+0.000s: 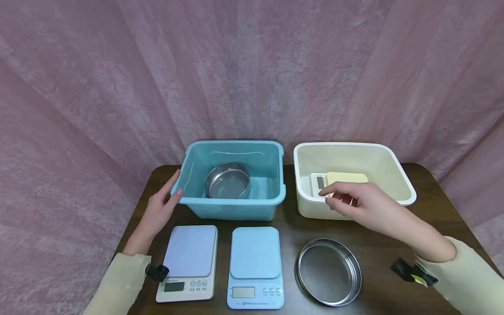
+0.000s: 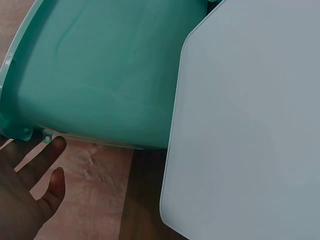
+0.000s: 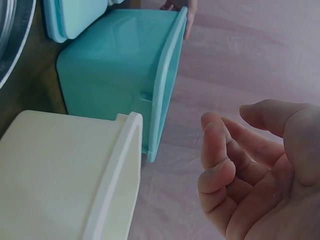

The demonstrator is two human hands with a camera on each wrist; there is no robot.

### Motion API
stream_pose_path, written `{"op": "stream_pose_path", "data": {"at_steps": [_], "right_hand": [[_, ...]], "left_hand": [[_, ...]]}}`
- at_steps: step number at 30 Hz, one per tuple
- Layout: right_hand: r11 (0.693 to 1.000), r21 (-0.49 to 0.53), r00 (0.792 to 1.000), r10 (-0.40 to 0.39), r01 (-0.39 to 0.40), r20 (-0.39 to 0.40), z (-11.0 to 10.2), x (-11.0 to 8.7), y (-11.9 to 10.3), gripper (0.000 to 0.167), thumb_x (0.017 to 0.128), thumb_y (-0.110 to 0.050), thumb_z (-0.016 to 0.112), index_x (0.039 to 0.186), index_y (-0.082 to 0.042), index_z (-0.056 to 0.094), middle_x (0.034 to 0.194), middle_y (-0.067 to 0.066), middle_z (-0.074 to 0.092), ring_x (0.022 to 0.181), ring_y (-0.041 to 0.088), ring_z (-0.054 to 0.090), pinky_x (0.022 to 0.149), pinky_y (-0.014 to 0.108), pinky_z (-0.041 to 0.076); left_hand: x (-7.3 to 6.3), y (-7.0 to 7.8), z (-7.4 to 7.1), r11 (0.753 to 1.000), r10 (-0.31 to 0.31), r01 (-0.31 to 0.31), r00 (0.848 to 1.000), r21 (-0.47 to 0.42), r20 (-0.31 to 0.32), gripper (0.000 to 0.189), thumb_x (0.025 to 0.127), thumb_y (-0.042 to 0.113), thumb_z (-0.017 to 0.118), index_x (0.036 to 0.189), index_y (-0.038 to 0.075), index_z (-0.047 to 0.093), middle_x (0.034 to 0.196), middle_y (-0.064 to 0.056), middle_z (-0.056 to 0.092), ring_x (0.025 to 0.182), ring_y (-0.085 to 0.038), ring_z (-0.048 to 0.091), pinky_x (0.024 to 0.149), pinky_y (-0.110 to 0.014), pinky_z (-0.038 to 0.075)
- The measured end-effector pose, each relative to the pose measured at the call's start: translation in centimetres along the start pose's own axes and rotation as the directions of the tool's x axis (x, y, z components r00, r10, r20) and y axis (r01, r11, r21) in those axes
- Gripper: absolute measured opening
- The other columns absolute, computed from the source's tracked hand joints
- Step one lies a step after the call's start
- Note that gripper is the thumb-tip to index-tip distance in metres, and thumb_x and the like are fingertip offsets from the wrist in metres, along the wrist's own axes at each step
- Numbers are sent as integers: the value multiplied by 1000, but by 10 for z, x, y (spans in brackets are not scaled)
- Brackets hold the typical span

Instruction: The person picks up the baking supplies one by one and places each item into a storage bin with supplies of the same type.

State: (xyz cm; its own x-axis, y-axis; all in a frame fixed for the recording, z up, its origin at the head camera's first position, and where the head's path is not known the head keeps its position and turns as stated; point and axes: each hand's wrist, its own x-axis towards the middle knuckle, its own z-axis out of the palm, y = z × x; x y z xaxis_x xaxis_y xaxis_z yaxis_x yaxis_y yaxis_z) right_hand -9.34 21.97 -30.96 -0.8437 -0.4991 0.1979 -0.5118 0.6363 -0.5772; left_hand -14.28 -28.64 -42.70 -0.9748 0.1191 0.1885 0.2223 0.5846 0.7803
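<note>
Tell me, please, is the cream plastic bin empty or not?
Not empty: in the head view, a yellow-topped digital scale lies inside the cream plastic bin, partly hidden by the right hand.

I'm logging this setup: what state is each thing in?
Teal bin: uncovered, sieve inside
Cream bin: uncovered, yellow scale inside
Purple scale: unloaded, flat
Blue scale: unloaded, flat
Near sieve: flat, empty
Left hand: at teal bin's rim
Right hand: holding nothing, fingers bent
</note>
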Motion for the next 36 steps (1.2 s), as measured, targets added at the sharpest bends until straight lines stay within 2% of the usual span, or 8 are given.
{"op": "stream_pose_path", "data": {"at_steps": [8,16,23,29,36], "right_hand": [[1000,-6,999,-25,24,-34,8,-21,4,24,96,-7,74,110,-27,74,82,-20,61,67,0,52,61,21,48],[999,-8,997,-37,37,-61,15,-38,13,27,94,-5,76,110,-26,75,88,-23,64,76,-1,56,66,16,47],[998,8,992,-66,67,-106,26,-50,27,35,89,1,78,111,-25,74,85,-21,65,74,-2,57,64,14,45],[1000,-2,993,-16,16,-120,38,-64,37,36,90,-1,79,115,-27,73,88,-22,66,76,-3,59,67,13,46],[1000,-10,990,21,-23,-140,52,-77,50,37,90,0,78,119,-22,72,81,-23,62,69,-4,53,61,13,43]], "left_hand": [[0,0,0,1000,-1,1,1000,-3,-3,62,111,28,52,167,24,27,161,-22,41,138,-46,48,105,-68,44],[0,0,0,1000,3,-3,1000,-1,-12,61,111,28,51,167,21,28,162,-22,40,138,-45,48,105,-66,45],[0,0,1,1000,3,-3,1000,-4,-13,61,111,29,51,167,24,27,162,-21,40,138,-45,48,105,-65,45],[0,0,2,1000,1,-1,1000,-7,-11,60,111,28,51,167,25,27,163,-20,39,139,-44,48,105,-65,45],[0,0,2,1000,5,-6,1000,-6,-18,60,111,28,51,167,23,27,163,-19,40,139,-42,49,105,-64,45]]}}
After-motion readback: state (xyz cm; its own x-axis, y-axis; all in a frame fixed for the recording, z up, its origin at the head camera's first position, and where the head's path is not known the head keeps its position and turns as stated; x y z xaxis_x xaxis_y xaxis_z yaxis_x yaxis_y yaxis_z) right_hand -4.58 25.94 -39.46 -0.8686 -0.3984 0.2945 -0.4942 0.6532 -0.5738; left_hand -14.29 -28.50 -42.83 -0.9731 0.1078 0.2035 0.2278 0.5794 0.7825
